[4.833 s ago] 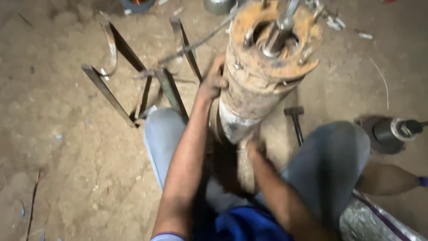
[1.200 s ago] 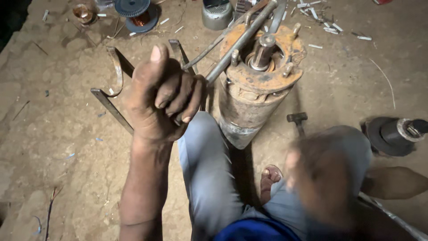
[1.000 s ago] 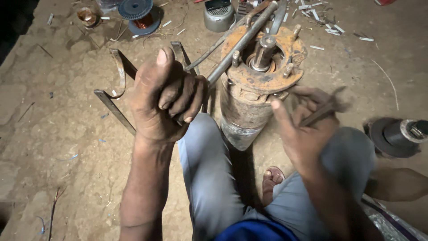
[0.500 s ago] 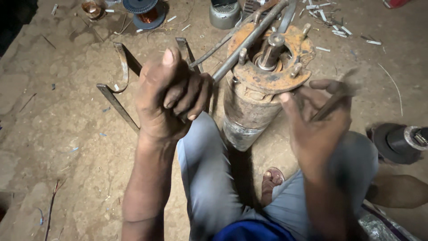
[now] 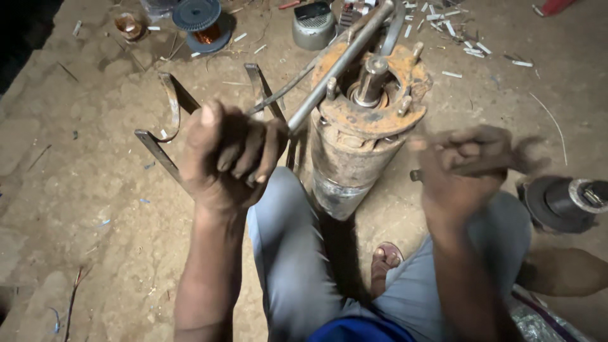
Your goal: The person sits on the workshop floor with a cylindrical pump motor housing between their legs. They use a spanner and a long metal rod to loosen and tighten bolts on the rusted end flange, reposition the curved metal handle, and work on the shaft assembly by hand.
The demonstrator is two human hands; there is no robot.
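Evidently mid-strike: left hand [image 5: 231, 158] had its fingers wrapped round a long grey steel rod [image 5: 339, 63] set on the rusty cylindrical pump motor [image 5: 358, 142], upright between the knees mid-floor. Right hand [image 5: 465, 174], blurred, clenched a dark hammer handle [image 5: 481, 168]. Next blow likely needed the rod steady.

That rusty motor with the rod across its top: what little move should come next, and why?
Probably a tap of the hammer on the metal rod. The left hand grips the rod, which slants across the top of the rusty motor, while the right hand holds the hammer raised and blurred beside it.
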